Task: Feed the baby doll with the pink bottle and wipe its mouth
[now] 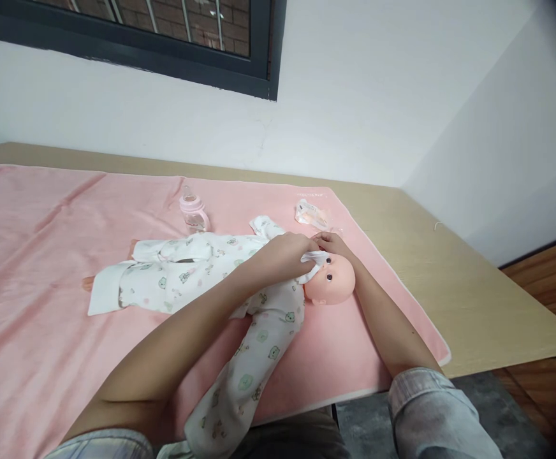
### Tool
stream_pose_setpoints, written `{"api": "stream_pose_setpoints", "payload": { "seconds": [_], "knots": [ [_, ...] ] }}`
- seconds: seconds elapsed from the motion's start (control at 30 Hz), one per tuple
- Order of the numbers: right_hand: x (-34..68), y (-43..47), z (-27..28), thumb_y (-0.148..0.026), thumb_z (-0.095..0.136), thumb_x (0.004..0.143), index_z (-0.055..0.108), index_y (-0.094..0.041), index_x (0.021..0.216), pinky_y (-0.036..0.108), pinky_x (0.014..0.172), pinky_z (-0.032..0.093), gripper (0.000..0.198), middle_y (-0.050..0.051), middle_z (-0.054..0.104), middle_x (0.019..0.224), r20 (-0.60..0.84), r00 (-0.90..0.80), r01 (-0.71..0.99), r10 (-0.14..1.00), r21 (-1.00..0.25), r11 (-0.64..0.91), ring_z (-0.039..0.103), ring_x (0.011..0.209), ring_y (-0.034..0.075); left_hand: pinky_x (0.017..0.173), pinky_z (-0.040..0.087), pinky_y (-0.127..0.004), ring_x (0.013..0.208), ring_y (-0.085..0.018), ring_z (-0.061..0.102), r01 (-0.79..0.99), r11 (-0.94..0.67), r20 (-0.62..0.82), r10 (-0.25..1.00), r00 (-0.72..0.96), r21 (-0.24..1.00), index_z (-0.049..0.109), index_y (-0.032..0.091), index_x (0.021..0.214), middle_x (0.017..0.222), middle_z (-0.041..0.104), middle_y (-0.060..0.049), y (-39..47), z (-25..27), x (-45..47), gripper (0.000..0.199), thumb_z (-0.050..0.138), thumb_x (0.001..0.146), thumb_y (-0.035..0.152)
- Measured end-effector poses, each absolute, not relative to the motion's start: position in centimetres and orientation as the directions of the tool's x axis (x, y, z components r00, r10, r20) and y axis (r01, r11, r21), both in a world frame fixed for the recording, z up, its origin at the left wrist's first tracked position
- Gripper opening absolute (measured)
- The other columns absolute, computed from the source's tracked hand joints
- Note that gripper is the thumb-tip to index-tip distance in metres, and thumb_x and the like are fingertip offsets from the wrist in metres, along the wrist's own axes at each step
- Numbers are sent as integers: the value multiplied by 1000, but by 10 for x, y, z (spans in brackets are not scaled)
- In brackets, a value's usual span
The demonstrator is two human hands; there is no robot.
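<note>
A baby doll [338, 280] lies on its back, its bald head to the right. It wears a white printed romper [196, 264], whose near sleeve hangs over the table's front edge. My left hand [290, 252] reaches across the doll's chest, its fingers closed on a white cloth [314, 260] held at the doll's mouth. At the far side of the doll's head rests my right hand [331, 243], its fingers bent beside the cheek. Whether they grip anything is hidden behind the head and the cloth.
A pink blanket [34, 255] covers much of the wooden table [402, 236]. Beyond the doll stand a pink baby bottle [194, 211] and a clear plastic packet [311, 215]. A white wall with a dark window frame [259, 76] rises behind.
</note>
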State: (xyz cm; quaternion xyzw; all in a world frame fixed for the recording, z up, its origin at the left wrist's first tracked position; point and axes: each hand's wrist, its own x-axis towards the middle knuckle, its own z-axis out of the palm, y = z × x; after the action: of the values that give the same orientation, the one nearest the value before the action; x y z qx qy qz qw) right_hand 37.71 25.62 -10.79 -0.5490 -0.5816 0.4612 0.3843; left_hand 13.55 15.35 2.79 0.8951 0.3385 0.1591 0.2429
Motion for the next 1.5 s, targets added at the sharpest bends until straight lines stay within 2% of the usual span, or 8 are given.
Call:
{"api": "stream_pose_setpoints", "payload": {
  "seconds": [0.23,0.5,0.83,1.1,1.23,1.37,1.5],
  "knots": [
    [374,248,-102,-31,65,74,66,-17,81,27,64,46,15,4,69,78,-47,-98,306,994,-952,-15,61,71,15,54,27,-29,59,-15,45,535,-629,117,702,702,564,44,19,64,62,50,2,152,31,135,13,47,75,14],
    [371,243,-100,-30,66,72,65,-18,81,26,65,47,16,3,69,78,-64,-77,304,995,-952,-38,60,73,16,57,28,-29,64,-17,52,565,-622,107,718,688,543,46,18,66,67,58,-1,153,29,139,13,47,79,18],
    [370,241,-96,-28,66,72,64,-17,81,26,67,48,14,2,69,77,-88,-69,287,994,-956,-65,60,71,14,55,25,-30,59,-15,45,545,-649,156,707,690,531,40,19,65,61,49,2,157,24,137,18,47,81,22],
    [372,245,-98,-24,68,70,65,-17,81,26,64,47,13,1,68,74,-85,-85,273,993,-960,-59,61,71,14,53,25,-29,60,-15,44,566,-642,147,718,680,517,52,19,74,65,49,2,154,25,140,10,48,82,22],
    [375,250,-102,-27,69,73,66,-16,82,27,66,47,14,2,69,76,-68,-109,291,992,-956,-33,61,70,14,53,25,-29,61,-14,43,550,-639,168,721,672,538,46,19,70,66,48,2,156,25,138,13,49,82,23],
    [376,254,-106,-32,68,76,67,-16,81,27,66,47,18,4,69,78,-68,-85,291,994,-956,-40,60,70,14,52,23,-29,57,-13,38,560,-620,145,731,667,549,33,19,65,60,39,3,159,31,130,26,53,80,25],
    [377,257,-108,-32,69,75,67,-15,81,26,65,46,18,3,68,76,-70,-94,285,993,-958,-41,59,68,12,52,22,-30,57,-13,38,586,-605,78,729,680,539,33,19,64,60,39,3,158,38,126,27,55,78,25]
  ]
}}
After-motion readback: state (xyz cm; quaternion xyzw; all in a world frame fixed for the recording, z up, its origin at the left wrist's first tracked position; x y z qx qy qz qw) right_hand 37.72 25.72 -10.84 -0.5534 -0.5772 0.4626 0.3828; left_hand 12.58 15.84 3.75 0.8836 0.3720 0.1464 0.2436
